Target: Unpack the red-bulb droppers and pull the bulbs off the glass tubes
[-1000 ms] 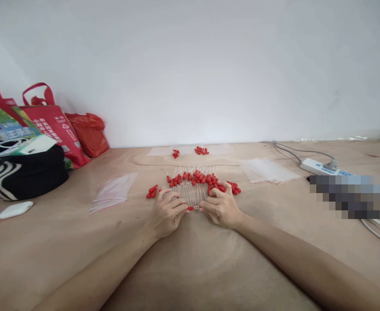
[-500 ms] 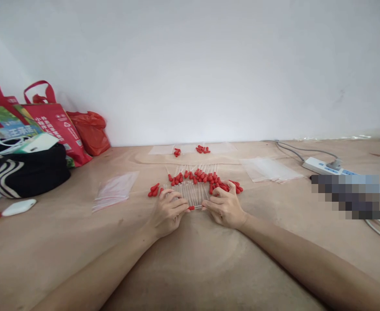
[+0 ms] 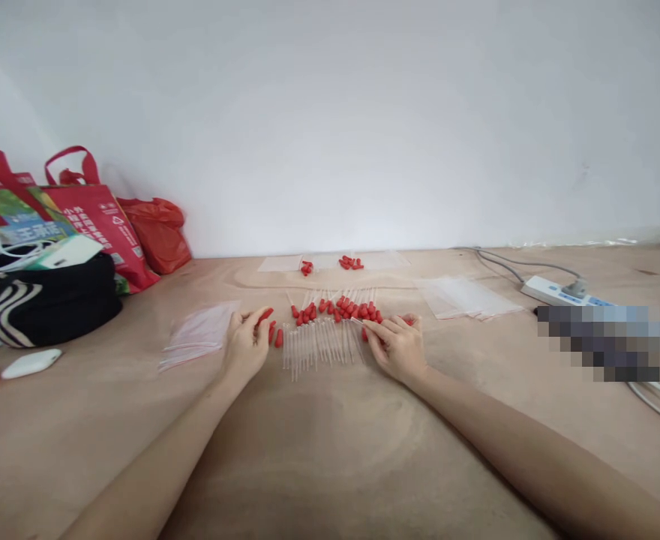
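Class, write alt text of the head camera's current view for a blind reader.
A left hand pinches a red rubber bulb; a right hand holds a thin clear tube. Between them, clear tubes lie in a row on a brown wooden table.

Between the fingers of the left hand [image 3: 247,341] and right hand [image 3: 398,346] lies a row of clear tubes [image 3: 316,345].

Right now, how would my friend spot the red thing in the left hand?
On the wooden table, find the row of clear tubes, then the left hand beside it. The red bulb is pinched at its fingertips; its neighbours rest on the table.
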Tool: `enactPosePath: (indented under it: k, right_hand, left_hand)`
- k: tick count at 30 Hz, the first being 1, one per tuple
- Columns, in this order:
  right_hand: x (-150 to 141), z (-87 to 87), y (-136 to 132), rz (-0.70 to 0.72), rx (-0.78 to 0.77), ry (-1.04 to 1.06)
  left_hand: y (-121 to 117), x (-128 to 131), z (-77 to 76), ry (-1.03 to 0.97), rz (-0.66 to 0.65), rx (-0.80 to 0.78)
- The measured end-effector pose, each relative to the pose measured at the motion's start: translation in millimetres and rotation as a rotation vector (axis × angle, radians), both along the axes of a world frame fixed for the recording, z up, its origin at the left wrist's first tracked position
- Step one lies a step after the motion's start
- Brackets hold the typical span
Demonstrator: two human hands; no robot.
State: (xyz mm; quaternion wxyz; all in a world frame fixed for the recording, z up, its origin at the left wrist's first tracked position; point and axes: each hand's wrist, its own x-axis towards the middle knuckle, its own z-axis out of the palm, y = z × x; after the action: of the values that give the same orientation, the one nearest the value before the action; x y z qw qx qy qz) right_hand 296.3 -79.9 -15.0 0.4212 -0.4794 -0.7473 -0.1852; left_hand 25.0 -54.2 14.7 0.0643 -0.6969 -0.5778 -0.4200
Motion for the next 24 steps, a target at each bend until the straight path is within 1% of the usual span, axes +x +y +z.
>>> enactPosePath:
  k: [4,8,12,16,18,20,22,24]
  right_hand:
    - [-7,0.3,1,-0.037,-0.017,0.004]
    - [-11,0.1,2,-0.028,-0.058,-0.056]
    - [-12,1.0,2,-0.008,-0.15,-0.106]
    - [-11,5.2,1,0.043,-0.251,-0.163]
    - [-10,8.0,0,0.066,-0.281,-0.176]
    - [-10,10.2,-1,0.087,-0.297,-0.173]
    - [-9,11.2,-1,0.1,-0.305,-0.159]
    - [-7,10.8,-1,0.097,-0.305,-0.129]
  left_hand:
    - [8,-7,-0.9,-0.04,0.041,-0.068]
    - [13,-9,-4.3,0.028,0.034,-0.124]
    - [16,-9,-7.8,0.108,0.005,-0.177]
    - [12,-8,-7.6,0.092,-0.016,-0.161]
    - [11,-6,-4.7,0.079,0.002,-0.142]
    - [12,-2,1.3,0.108,0.056,-0.163]
    - [20,3,10.6,0.165,0.152,-0.258]
    - [32,9,21.7,0.202,0.249,-0.427]
